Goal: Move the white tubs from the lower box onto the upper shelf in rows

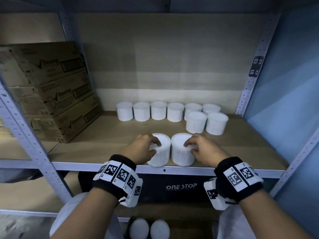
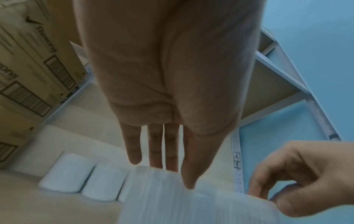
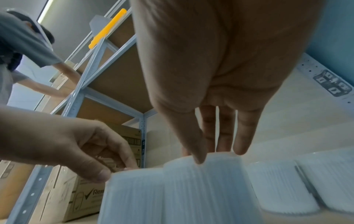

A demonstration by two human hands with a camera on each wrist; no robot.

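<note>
Head view: the left hand (image 1: pixel 144 147) and the right hand (image 1: pixel 201 148) each grasped one white tub from above, fingers curled over the lid and thumb on the near side. The left tub (image 1: pixel 159 151) and the right tub (image 1: pixel 183 150) stood upright and touching each other at the front edge of the upper shelf (image 1: pixel 107 135). Behind them a back row of six tubs (image 1: pixel 158 110) ran along the rear wall, with two more tubs (image 1: pixel 206 123) just in front of its right end. Stacked cardboard boxes (image 1: pixel 51 94) sat at the shelf's left, and two further tubs (image 1: pixel 149 228) showed in the lower box.

Left wrist view: the fingertips (image 2: pixel 135 157) reached down over the blurred tub's far rim; how firmly they gripped was hard to tell.

Right wrist view: the thumb (image 3: pixel 197 153) pressed the tub's side while the fingers hooked over its top; another person (image 3: pixel 25 50) stood at the neighbouring rack
</note>
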